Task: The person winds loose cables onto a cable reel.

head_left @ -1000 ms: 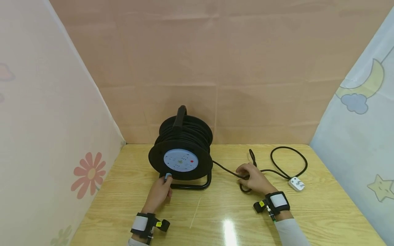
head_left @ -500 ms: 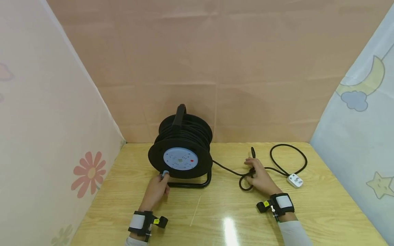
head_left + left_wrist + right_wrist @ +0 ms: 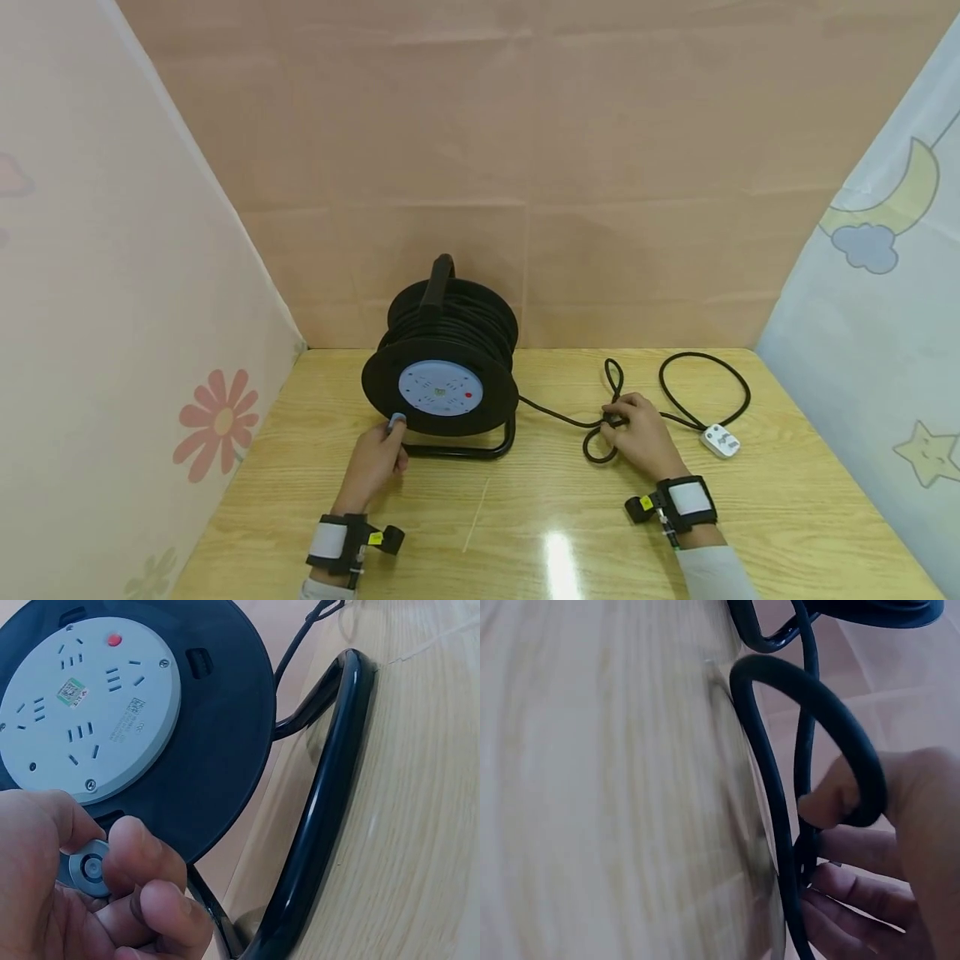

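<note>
A black cable reel point(image 3: 450, 321) with a pale blue socket face point(image 3: 441, 388) stands on its tube frame point(image 3: 457, 452), left of centre. At the lower left of the reel's front disc, my left hand point(image 3: 371, 467) holds a small grey-blue knob point(image 3: 91, 868) between thumb and curled fingers. From the reel's right side a black cable point(image 3: 555, 412) runs across the table to my right hand point(image 3: 647, 437). There, thumb and fingers pinch the cable where it crosses itself, one small loop point(image 3: 613, 375) behind the fingers and another point(image 3: 840, 727) in front.
Farther right, the cable's end makes a wide loop point(image 3: 742, 387) beside a white plug point(image 3: 721, 441). The wooden table point(image 3: 562, 492) meets a brown backdrop point(image 3: 637, 208). Patterned sheets point(image 3: 112, 292) rise at both sides, and a handle point(image 3: 437, 287) tops the reel.
My left hand has shifted a little left, with the knob moving along. My right hand has moved slightly right along the cable, and the small loop behind it looks wider.
</note>
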### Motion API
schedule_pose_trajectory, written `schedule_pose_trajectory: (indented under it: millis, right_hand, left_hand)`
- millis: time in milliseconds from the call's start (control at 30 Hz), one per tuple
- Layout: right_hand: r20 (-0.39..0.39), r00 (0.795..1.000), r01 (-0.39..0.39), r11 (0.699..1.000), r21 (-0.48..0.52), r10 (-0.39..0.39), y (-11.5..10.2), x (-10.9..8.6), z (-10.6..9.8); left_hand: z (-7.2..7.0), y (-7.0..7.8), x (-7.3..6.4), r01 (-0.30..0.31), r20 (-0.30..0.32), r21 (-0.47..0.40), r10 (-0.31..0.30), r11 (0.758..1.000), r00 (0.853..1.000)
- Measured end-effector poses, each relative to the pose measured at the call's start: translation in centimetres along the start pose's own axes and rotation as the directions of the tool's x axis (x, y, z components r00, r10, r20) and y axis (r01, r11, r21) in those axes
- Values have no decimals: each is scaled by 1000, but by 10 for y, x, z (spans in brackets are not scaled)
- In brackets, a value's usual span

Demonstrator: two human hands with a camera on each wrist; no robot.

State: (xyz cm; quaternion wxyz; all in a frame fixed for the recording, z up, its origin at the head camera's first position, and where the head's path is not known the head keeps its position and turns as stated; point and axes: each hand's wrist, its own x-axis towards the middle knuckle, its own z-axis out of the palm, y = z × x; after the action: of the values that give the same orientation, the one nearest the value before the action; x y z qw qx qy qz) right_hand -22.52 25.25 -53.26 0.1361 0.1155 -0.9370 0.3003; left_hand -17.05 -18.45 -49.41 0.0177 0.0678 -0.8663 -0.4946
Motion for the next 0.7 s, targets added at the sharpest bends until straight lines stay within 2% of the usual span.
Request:
schedule_pose_trajectory:
  millis: [167, 400, 700]
  right_hand:
    - [-70, 996, 48, 996, -73, -53, -2, 1, 0]
    - [-21, 1000, 4, 994, -106, -7, -4, 1, 3]
    - [-78, 995, 57, 994, -91, -64, -5, 4, 4]
  left_hand:
    - [-4, 2, 0, -11, -6, -8, 11, 1000, 1000]
    - [-7, 2, 0, -3, -23, -32, 3, 999, 1000]
    - [-14, 6, 0, -23, -64, -81, 18, 996, 998]
